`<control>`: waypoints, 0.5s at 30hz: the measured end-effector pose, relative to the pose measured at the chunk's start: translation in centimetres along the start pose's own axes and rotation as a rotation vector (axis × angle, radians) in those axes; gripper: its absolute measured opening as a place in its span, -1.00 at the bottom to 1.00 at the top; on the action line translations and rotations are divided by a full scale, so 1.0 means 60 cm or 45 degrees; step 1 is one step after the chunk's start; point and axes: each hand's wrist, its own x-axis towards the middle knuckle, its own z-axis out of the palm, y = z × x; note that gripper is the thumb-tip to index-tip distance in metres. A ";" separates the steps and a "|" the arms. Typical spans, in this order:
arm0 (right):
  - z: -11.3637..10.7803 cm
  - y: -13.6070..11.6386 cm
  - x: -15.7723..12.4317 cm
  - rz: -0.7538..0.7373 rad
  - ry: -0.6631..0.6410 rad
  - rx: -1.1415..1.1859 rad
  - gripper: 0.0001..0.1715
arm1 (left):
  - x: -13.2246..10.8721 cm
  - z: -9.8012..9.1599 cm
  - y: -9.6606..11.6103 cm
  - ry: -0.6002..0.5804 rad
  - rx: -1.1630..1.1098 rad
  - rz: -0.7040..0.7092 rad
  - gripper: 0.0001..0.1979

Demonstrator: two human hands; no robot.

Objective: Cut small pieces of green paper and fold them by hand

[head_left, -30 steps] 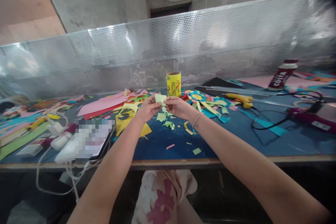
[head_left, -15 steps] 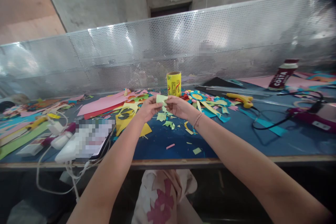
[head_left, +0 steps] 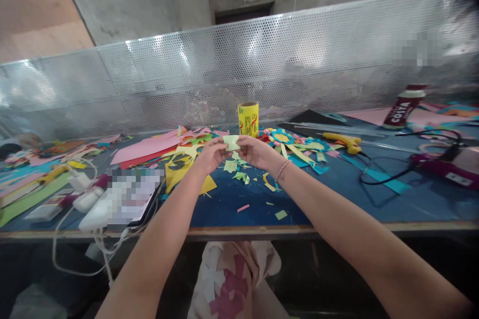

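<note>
Paper, a small pale green piece (head_left: 231,142), sits between both hands in my head view, raised over the blue tabletop (head_left: 224,214). I see the left hand (head_left: 211,156) pinching its left edge with thumb and fingers, and the right hand (head_left: 256,152) pinching its right edge. Just below lie crumpled green scraps (head_left: 241,178). Behind the hands I make out an upright yellow roll (head_left: 249,120), with a blue-petalled paper flower (head_left: 280,137) to its right. Farther right I have a yellow glue gun (head_left: 343,142) and a dark red bottle (head_left: 404,108), backed by a perforated metal screen (head_left: 224,70).
</note>
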 end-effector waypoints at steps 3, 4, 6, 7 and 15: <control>0.001 -0.001 -0.001 0.002 -0.010 -0.002 -0.84 | -0.001 0.000 0.000 -0.018 -0.003 -0.009 -0.82; 0.002 -0.002 -0.001 0.000 -0.012 -0.003 -0.84 | -0.002 0.001 0.000 -0.016 -0.014 -0.017 -0.81; 0.003 -0.002 -0.002 -0.001 -0.016 -0.004 -0.83 | -0.003 0.002 0.001 0.000 -0.046 -0.047 -0.80; 0.004 -0.002 -0.002 0.001 -0.018 -0.003 -0.83 | -0.004 0.003 0.001 0.012 -0.066 -0.068 -0.79; 0.004 0.001 -0.003 0.003 -0.046 0.013 -0.82 | -0.004 0.004 0.000 0.086 -0.191 -0.207 -0.81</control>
